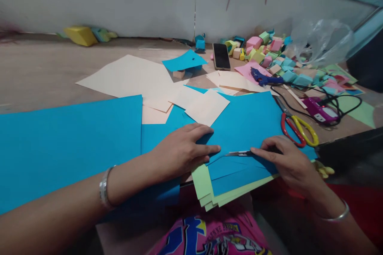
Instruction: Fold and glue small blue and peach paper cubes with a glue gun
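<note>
My left hand [182, 149] lies flat with fingers stretched out, pressing down a blue paper sheet [245, 121] that rests on a stack of light green sheets [206, 187]. My right hand [287, 161] is closed around a small cutter knife [239, 153], whose blade lies on the blue paper between the two hands. Thin cut lines show in the blue paper below the blade. A silver bangle sits on each wrist.
A large blue sheet [68, 143] covers the left. Cream sheets [131, 75] lie behind. Red-and-yellow scissors [296, 127], a purple device with a black cord [321, 111], a blue glue gun [263, 77], a phone [221, 55], several small paper boxes [269, 53] and a plastic bag [320, 42] lie at the right.
</note>
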Available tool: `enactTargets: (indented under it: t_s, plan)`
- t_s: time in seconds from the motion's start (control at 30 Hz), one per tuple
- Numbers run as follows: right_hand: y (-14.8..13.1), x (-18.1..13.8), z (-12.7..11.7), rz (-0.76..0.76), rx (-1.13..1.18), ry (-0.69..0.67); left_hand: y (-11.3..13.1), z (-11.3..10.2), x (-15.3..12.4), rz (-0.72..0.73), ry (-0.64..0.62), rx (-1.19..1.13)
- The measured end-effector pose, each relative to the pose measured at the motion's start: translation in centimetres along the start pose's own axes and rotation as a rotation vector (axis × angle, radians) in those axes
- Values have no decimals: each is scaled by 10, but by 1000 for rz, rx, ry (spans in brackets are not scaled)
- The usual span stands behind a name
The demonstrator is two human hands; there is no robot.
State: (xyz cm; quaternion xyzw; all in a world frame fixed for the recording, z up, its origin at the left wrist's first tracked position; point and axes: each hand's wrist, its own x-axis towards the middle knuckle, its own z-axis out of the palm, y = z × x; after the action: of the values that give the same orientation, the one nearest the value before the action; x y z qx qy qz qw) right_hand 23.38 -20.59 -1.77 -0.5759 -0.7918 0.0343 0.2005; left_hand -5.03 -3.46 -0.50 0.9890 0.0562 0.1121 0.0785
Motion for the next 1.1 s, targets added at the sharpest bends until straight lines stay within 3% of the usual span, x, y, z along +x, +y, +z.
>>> enactTargets:
  t_s: [0.53, 0.73, 1.0, 1.1]
  plan:
    - [-31, 26, 16, -125, -12, 60, 0, -3, 1, 20, 33, 10]
    - [-29, 25, 19, -142, -15, 80, 0, -3, 3, 22, 31, 13]
    - [-27, 7, 6, -109, 129, -5, 0, -2, 1, 14, 58, -4]
    - [-11, 0, -7, 77, 130, 109, -2, -5, 1, 29, 87, -44]
